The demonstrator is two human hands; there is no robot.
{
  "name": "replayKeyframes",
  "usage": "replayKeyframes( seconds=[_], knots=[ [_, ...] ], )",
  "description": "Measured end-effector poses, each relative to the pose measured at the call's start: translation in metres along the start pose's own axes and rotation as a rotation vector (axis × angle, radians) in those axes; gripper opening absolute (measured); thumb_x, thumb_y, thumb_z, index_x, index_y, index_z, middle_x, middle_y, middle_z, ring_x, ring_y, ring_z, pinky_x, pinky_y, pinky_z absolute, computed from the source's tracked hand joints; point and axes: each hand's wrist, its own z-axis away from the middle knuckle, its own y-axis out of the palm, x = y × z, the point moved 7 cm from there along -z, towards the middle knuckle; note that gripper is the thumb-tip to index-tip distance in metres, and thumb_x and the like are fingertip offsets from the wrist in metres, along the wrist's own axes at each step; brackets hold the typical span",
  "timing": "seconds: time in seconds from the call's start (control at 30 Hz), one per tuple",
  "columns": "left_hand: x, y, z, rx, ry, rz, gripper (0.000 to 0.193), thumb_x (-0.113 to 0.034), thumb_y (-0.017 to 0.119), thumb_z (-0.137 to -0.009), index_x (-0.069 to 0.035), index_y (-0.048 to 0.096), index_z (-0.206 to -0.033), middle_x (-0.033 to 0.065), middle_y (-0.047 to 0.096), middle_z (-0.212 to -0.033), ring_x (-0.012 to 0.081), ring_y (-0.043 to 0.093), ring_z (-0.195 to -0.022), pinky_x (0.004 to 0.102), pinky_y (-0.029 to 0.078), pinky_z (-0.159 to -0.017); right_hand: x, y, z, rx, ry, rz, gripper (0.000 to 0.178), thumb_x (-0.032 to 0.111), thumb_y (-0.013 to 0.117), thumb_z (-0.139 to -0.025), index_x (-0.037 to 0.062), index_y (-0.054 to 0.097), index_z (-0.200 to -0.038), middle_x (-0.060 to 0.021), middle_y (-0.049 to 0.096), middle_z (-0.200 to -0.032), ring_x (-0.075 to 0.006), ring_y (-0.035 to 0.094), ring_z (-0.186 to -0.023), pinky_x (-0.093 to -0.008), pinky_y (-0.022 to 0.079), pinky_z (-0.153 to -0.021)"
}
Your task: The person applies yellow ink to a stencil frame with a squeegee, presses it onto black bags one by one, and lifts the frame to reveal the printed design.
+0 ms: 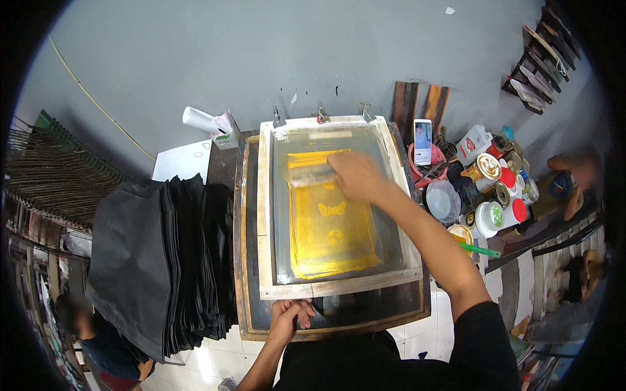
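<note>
A screen-printing frame (404,277) of pale wood lies on the work board, its mesh spread with yellow ink (313,241). Toward the far end of the mesh, my right hand (355,176) is closed on a squeegee (312,174), which rests across the ink; both are blurred by motion. Darker printed shapes show through the ink. My left hand (293,319) is at the near edge of the frame, its fingers curled beside black material (339,313) under the frame. What those fingers hold, if anything, cannot be made out.
A stack of black fabric pieces (143,260) hangs at the left. Clamps (321,114) hold the frame's far edge. At the right stand a phone (422,142), a pale bowl (443,201), several ink tubs (489,218) and a green-handled tool (479,249). Other people sit at both sides.
</note>
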Motion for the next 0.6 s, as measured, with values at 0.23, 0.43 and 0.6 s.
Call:
replayKeyframes(
  seconds=[0.23,0.43,0.6],
  knots=[
    [0.003,-0.005,0.005,0.026,-0.309,0.348,0.041,-0.013,0.053,-0.089,0.015,0.062,-0.117,0.0324,0.070,-0.115,0.0347,0.075,-0.093,0.0369,0.064,-0.080,-0.031,-0.021,-0.074,0.106,0.065,0.017,0.040,0.022,0.068,-0.088,-0.0004,0.062,-0.121,-0.0218,0.072,-0.107,-0.0407,0.068,-0.104,-0.0509,0.052,-0.093],
    [-0.076,0.013,-0.003,0.206,-0.169,-0.245,0.026,-0.011,0.051,-0.096,0.006,0.067,-0.107,0.0185,0.074,-0.086,0.0229,0.072,-0.069,0.0305,0.058,-0.066,-0.027,-0.005,-0.058,-0.025,0.100,0.107,0.034,0.026,0.072,-0.087,0.0019,0.061,-0.110,-0.0178,0.071,-0.106,-0.0368,0.068,-0.103,-0.0491,0.053,-0.089],
    [-0.226,0.072,-0.103,-0.205,0.789,-0.821,0.015,-0.009,0.066,-0.094,-0.003,0.069,-0.108,0.0141,0.073,-0.097,0.0283,0.070,-0.093,0.0359,0.052,-0.083,-0.023,0.003,-0.032,-0.180,0.046,0.086,0.033,0.029,0.073,-0.089,0.0036,0.056,-0.101,-0.0155,0.069,-0.102,-0.0363,0.067,-0.101,-0.0486,0.052,-0.084]
  ],
)
